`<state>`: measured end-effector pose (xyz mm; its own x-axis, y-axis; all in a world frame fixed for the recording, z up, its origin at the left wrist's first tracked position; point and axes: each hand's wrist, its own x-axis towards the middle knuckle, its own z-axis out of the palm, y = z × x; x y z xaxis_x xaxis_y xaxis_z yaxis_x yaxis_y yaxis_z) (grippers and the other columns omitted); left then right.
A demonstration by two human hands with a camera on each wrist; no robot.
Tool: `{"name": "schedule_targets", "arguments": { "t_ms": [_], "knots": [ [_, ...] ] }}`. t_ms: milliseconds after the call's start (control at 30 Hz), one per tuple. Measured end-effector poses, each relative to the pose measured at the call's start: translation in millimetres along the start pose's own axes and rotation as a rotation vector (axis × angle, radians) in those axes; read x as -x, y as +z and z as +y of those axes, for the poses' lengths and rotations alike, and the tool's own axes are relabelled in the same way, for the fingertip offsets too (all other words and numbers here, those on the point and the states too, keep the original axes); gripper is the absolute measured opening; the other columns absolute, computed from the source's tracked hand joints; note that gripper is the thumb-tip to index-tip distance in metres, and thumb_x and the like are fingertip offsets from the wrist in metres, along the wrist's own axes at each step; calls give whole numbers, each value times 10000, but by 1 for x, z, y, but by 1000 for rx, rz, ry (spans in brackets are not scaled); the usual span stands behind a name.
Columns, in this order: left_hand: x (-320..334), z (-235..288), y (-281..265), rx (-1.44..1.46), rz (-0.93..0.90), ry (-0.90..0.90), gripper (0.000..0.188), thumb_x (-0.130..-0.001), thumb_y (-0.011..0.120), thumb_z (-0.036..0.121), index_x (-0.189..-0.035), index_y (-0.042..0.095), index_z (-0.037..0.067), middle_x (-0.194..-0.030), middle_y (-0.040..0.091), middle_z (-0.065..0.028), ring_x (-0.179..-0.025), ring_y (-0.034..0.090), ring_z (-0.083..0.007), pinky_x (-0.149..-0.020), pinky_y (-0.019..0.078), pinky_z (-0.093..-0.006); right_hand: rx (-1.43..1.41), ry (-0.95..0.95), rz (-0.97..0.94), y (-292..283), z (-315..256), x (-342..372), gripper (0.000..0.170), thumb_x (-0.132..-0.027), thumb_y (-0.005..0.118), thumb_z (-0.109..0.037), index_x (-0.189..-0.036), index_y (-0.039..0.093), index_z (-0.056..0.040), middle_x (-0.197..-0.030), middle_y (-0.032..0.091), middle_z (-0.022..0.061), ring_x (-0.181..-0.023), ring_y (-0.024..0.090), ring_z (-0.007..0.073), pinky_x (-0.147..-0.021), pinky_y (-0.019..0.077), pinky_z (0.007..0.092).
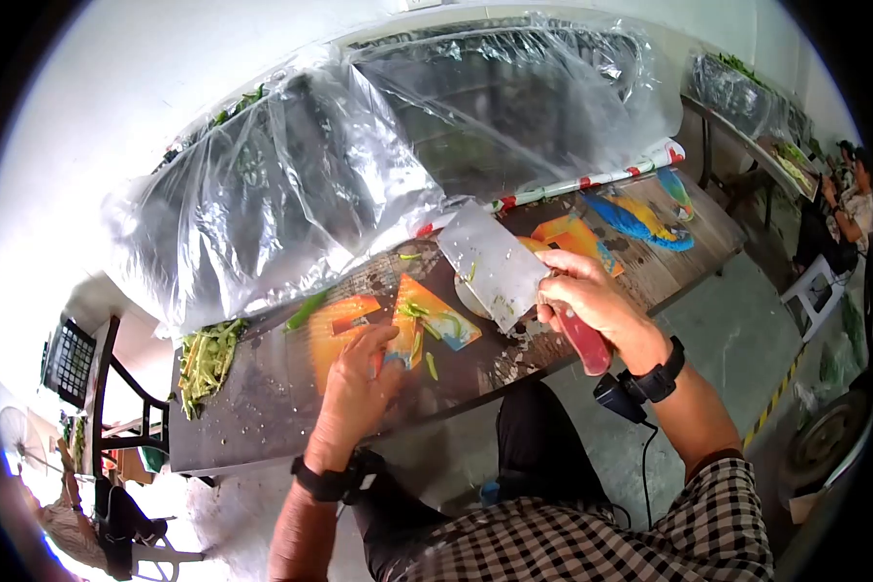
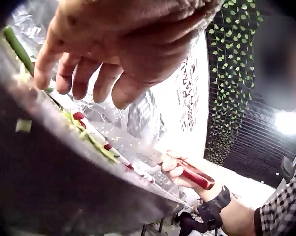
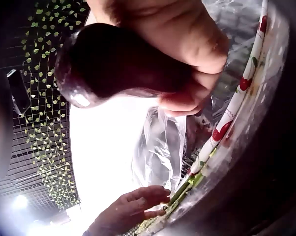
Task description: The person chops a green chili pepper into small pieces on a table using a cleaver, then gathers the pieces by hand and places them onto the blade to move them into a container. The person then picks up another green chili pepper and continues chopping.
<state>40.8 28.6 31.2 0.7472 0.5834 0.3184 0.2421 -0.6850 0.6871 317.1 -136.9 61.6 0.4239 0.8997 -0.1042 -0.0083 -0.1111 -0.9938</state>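
My right hand (image 1: 597,301) grips the red handle (image 1: 584,344) of a cleaver, whose broad grey blade (image 1: 495,264) slants over the table with green bits stuck to it. In the right wrist view, the fingers wrap round the dark handle end (image 3: 84,69). My left hand (image 1: 357,388) hovers at the table's near side, palm down, fingers loosely bent and holding nothing. Thin green vegetable strips (image 1: 432,328) lie just beyond it on an orange patterned patch (image 1: 464,335). A longer green piece (image 1: 306,310) lies farther back, and a heap of cut green vegetable (image 1: 210,364) sits at the left end.
Clear plastic sheeting (image 1: 281,204) covers a bulky dark thing along the table's back, with a white, red-printed roll (image 1: 592,181) at its foot. The dark table (image 1: 252,417) has a colourful parrot picture (image 1: 640,221) at right. People sit at other tables on both sides.
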Motion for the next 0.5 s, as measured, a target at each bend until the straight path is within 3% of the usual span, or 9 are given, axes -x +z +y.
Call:
{"name": "schedule_targets", "arguments": {
  "t_ms": [33, 133, 167, 267, 300, 400, 433, 500],
  "knots": [
    [-6, 8, -6, 38, -26, -15, 342, -850, 610, 74, -1178, 598, -20, -1164, 645, -209, -1029, 651, -365, -918, 507, -402, -30, -23, 1, 4, 5, -5, 480, -920, 557, -112, -1374, 492, 29, -791, 657, 61, -613, 600, 95, -544, 485, 231],
    [-37, 9, -23, -91, -121, 66, 317, -872, 594, 106, -1168, 602, -9, -1136, 648, -212, -997, 665, -364, -875, 521, -402, -12, -41, 6, 10, 17, -10, 426, -921, 534, -101, -1333, 545, 5, -871, 666, 49, -640, 608, 81, -562, 498, 226],
    [-49, -19, -19, -152, -93, 113, 314, -869, 588, 95, -1171, 605, 9, -1120, 644, -214, -1016, 652, -373, -882, 511, -430, -18, -54, 0, 11, 21, -11, 425, -923, 531, -100, -1336, 544, 1, -850, 668, 51, -637, 608, 84, -566, 498, 232],
    [-83, -21, -18, -131, -236, -14, 412, -867, 565, 85, -1268, 549, -5, -1166, 653, -184, -1081, 635, -322, -930, 490, -379, -21, -37, -29, 11, 24, -13, 427, -924, 529, -102, -1338, 541, 6, -812, 671, 58, -632, 608, 91, -577, 498, 241],
    [-94, -30, -16, -291, -240, 197, 447, -872, 530, 72, -1311, 513, -8, -1249, 588, -208, -1152, 587, -344, -973, 464, -395, -16, -23, -41, 10, 24, -14, 428, -925, 530, -103, -1337, 539, 10, -804, 672, 61, -631, 609, 94, -581, 498, 243],
    [-126, -52, -3, -275, -267, 423, 476, -877, 494, 55, -1349, 480, -8, -1305, 535, -223, -1216, 533, -355, -1025, 427, -402, -32, 13, -8, 18, 20, -12, 437, -923, 536, -98, -1337, 518, 41, -776, 661, 85, -601, 607, 114, -569, 502, 256],
    [-139, -55, 1, -287, -329, 306, 483, -879, 482, 43, -1357, 464, -21, -1263, 557, -220, -1222, 518, -370, -1053, 405, -398, -39, 16, -21, 17, 21, -14, 440, -923, 535, -94, -1340, 513, 43, -768, 658, 88, -596, 607, 117, -567, 505, 260],
    [-156, -79, 17, -308, -340, 289, 476, -877, 480, 44, -1347, 470, -27, -1269, 552, -233, -1223, 517, -375, -1052, 407, -408, -68, 16, -41, 15, 24, -19, 446, -924, 533, -86, -1348, 501, 48, -752, 653, 96, -586, 607, 124, -565, 509, 268]
  ]
}}
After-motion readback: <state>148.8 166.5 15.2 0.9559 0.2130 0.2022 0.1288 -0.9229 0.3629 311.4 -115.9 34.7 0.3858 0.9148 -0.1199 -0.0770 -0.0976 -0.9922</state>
